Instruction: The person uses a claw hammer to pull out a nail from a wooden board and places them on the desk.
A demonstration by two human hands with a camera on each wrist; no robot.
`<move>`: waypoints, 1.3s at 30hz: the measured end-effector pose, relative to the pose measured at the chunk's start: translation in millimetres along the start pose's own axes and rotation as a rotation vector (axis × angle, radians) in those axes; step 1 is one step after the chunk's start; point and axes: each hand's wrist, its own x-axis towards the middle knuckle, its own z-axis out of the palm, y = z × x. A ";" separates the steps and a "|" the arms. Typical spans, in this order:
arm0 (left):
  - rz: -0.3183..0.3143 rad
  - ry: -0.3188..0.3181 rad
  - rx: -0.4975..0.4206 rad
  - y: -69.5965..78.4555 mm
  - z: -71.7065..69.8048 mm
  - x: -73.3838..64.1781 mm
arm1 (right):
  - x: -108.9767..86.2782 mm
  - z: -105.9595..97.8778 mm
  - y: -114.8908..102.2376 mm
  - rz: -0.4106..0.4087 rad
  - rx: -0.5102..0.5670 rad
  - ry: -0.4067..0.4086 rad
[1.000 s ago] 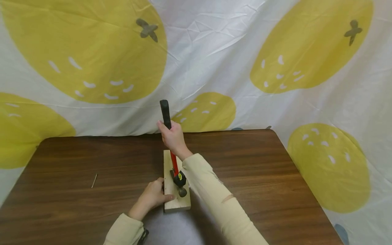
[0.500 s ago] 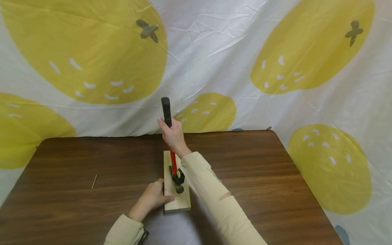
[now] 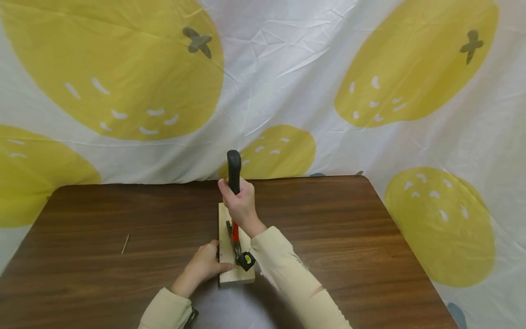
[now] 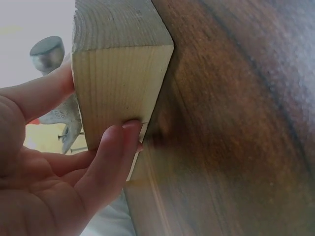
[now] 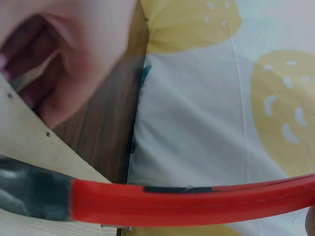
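Head view: right hand's [image 3: 243,208] grip wraps the red-and-black-handled metal claw hammer [image 3: 234,170] over a pale rectangular wooden block [image 3: 236,277] short of the brown wood-grain bench's [image 3: 328,214] far edge; left hand [image 3: 205,262] clasps the block's left side.

Your right forearm [image 3: 297,274] slants in from the lower right and reaches further out than your left. Your right grip [image 3: 242,203] is curled round, right thumb [image 3: 226,189] angled up and to the left. Your left forearm [image 3: 166,307] comes in low, angling up to the right, and your left grip [image 3: 203,262] is more of a pinch tbh: left thumb [image 4: 47,93] on one side, bent fingers [image 4: 106,164] opposite.
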 end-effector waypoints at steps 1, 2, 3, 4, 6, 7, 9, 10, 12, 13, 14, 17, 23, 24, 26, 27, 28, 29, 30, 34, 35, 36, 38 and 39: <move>-0.002 -0.001 -0.003 -0.2 0.3 -0.2 | -3.5 -1.2 2.3 -0.025 0.015 -0.004; 0.000 -0.001 -0.002 -0.6 0.4 -0.2 | -6.8 -2.5 4.9 -0.052 0.032 -0.015; 0.000 -0.001 -0.004 -0.7 0.3 -0.3 | -9.8 -3.4 6.6 -0.078 0.042 -0.024; 0.002 0.000 -0.005 -0.5 0.0 -0.7 | -12.3 -4.3 7.6 -0.111 0.050 -0.029; 0.003 0.003 -0.006 -0.2 -0.6 -1.3 | -16.5 -6.0 8.6 -0.172 0.076 -0.046; 0.001 0.003 -0.007 -0.1 -0.6 -1.6 | -18.0 -6.7 8.8 -0.197 0.088 -0.054; -0.002 0.006 -0.012 0.7 -0.3 -2.0 | -20.1 -8.4 8.3 -0.229 0.112 -0.068; 0.001 0.005 -0.012 0.9 0.0 -2.3 | -20.8 -9.4 8.5 -0.239 0.125 -0.073; 0.005 0.003 -0.016 1.7 1.0 -2.5 | -21.9 -11.8 7.9 -0.249 0.157 -0.069; 0.007 0.002 -0.018 1.8 1.9 -2.4 | -22.2 -13.3 7.5 -0.253 0.173 -0.060; 0.009 0.002 -0.022 2.1 2.8 -2.3 | -22.7 -15.0 7.3 -0.257 0.194 -0.053; 0.011 0.005 -0.022 2.8 4.3 -1.8 | -24.4 -20.0 6.6 -0.293 0.246 -0.031; -0.014 0.019 -0.010 2.5 3.7 -0.8 | -30.2 -26.1 0.8 -0.350 0.400 -0.052; -0.019 0.019 -0.006 2.2 3.3 -1.0 | -31.5 -26.8 -0.5 -0.353 0.428 -0.059; -0.025 0.021 -0.002 2.4 2.3 -1.9 | -33.8 -28.7 -3.2 -0.366 0.474 -0.077; -0.027 0.023 -0.001 2.4 2.1 -2.3 | -34.6 -29.8 -5.1 -0.372 0.489 -0.086; -0.026 0.027 0.000 2.5 2.0 -2.7 | -35.2 -31.0 -6.6 -0.382 0.499 -0.097; -0.027 0.035 -0.001 2.6 2.1 -3.2 | -35.3 -32.5 -8.4 -0.391 0.508 -0.108; -0.023 0.050 -0.003 2.8 2.3 -3.5 | -35.1 -34.2 -10.3 -0.395 0.511 -0.113; 0.034 0.177 -0.014 2.2 3.8 -3.7 | -31.3 -41.7 -22.1 -0.417 0.556 -0.134; 0.065 0.233 -0.027 1.3 4.4 -3.1 | -29.9 -43.5 -25.8 -0.420 0.576 -0.139; 0.105 0.295 -0.041 0.5 5.0 -2.2 | -28.5 -45.0 -29.8 -0.424 0.589 -0.144; 0.202 0.415 -0.076 -0.4 5.9 -0.1 | -26.1 -47.7 -37.8 -0.431 0.612 -0.165; 0.260 0.473 -0.097 -0.4 6.5 1.6 | -25.3 -56.4 -11.4 -0.436 0.618 -0.172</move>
